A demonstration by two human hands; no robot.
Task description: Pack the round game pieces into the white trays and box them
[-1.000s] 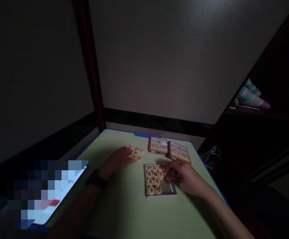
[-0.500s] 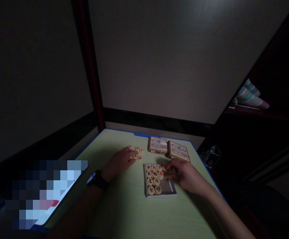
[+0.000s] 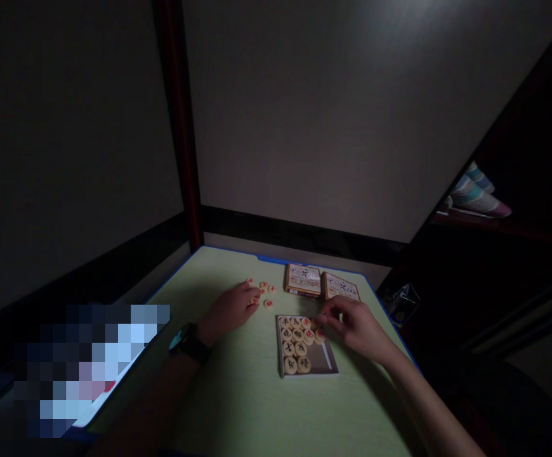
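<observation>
Risk, in my judgement: my right hand (image 3: 359, 327) is crowding the far right corner of the tray (image 3: 326, 363), fingers curling together over the packed discs (image 3: 297, 343) (too dim to confirm a pinch), and a nudge could be knocking them out of their rows. They are showing pale, round, marked black or red. Left of the tray's far edge, my left hand (image 3: 231, 308) is lying flat, fingers together, tips touching loose discs (image 3: 262, 286) that could be skidding off. Beyond the tray, two boxes (image 3: 303, 279) are lying flat.

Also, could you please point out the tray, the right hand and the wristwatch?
tray (image 3: 326, 359): head view, bare lower right floor.
right hand (image 3: 359, 327): head view, back of hand.
wristwatch (image 3: 190, 344): head view, strap.
</observation>
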